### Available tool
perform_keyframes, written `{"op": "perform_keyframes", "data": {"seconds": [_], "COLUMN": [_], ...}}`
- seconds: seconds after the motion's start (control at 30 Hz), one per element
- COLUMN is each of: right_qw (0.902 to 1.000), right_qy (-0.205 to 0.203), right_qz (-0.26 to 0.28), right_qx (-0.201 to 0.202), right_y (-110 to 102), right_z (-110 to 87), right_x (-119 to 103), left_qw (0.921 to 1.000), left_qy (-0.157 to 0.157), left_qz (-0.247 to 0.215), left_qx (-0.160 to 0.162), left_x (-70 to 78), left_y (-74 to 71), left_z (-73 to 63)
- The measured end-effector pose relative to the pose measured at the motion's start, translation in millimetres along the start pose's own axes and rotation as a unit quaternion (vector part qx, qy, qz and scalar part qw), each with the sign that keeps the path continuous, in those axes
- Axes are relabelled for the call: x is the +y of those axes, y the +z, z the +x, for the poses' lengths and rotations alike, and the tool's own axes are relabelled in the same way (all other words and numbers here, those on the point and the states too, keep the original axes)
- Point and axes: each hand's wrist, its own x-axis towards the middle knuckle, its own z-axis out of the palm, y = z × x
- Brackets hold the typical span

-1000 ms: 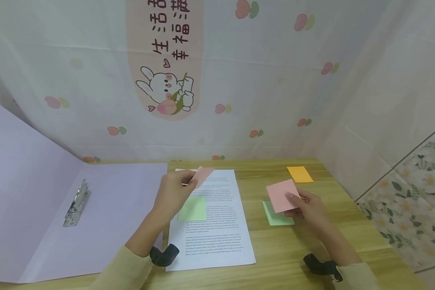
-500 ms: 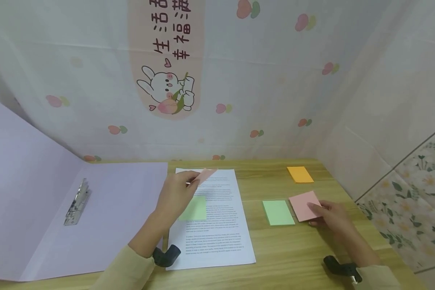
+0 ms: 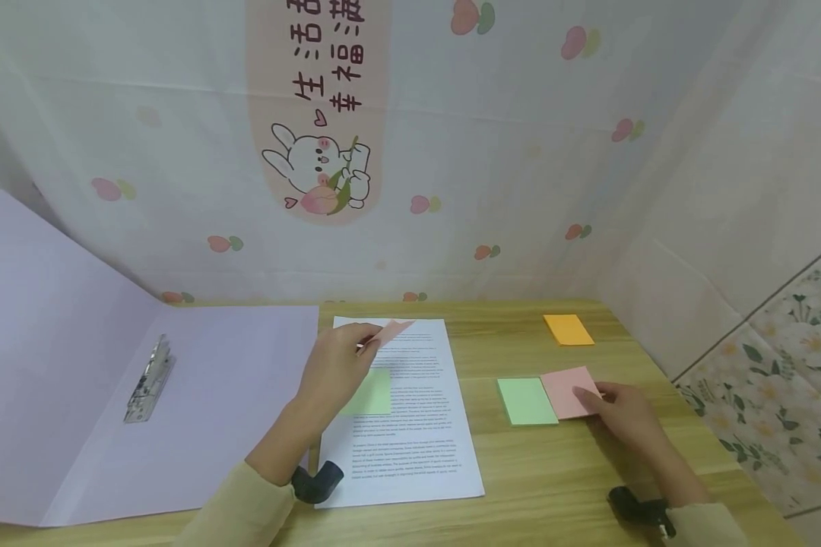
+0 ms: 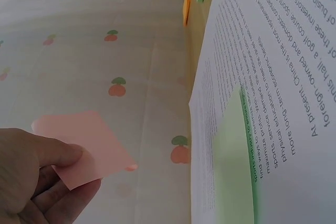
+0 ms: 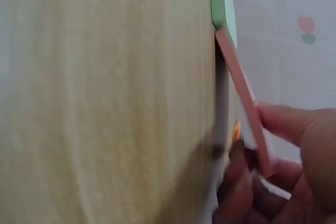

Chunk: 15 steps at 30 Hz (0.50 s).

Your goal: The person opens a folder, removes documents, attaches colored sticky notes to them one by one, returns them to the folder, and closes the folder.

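My left hand (image 3: 335, 368) pinches a single pink sticky note (image 4: 97, 148) between thumb and fingers, above the upper part of a printed sheet (image 3: 424, 425). A green sticky note (image 3: 372, 393) lies on that sheet, partly hidden by the hand. On the right, my right hand (image 3: 626, 414) grips a pink sticky note pad (image 3: 568, 393) by its right side. In the right wrist view the pad is tilted, its far edge down beside the green sticky note pad (image 3: 528, 401) and its held end raised off the table.
An orange sticky note pad (image 3: 568, 330) lies at the back right of the wooden table (image 3: 520, 479). At the left a purple folder (image 3: 239, 395) stands open, with a metal clip (image 3: 149, 380) inside. A patterned curtain (image 3: 506, 190) hangs behind the table.
My right hand has carried the pink pad right and down, from over the green pad to beside it. The left hand has shifted slightly, and its pink note has tilted.
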Motion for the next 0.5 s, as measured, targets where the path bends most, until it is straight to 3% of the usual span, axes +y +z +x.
{"op": "perform_keyframes", "data": {"seconds": [0.13,0.5], "right_qw": [0.9987,0.9980], "right_qy": [-0.029,-0.042], "right_qz": [-0.039,-0.043], "right_qx": [0.014,0.019], "right_y": [1.1,4.1], "right_z": [-5.1,-8.3], "right_x": [-2.2,-2.6], "left_qw": [1.0000,0.9998], "left_qy": [0.004,0.015], "left_qz": [0.002,0.007], "left_qx": [0.003,0.008], "left_x": [1.0,2.2], "left_y": [0.2,-0.8], "left_z": [-0.6,-1.1]}}
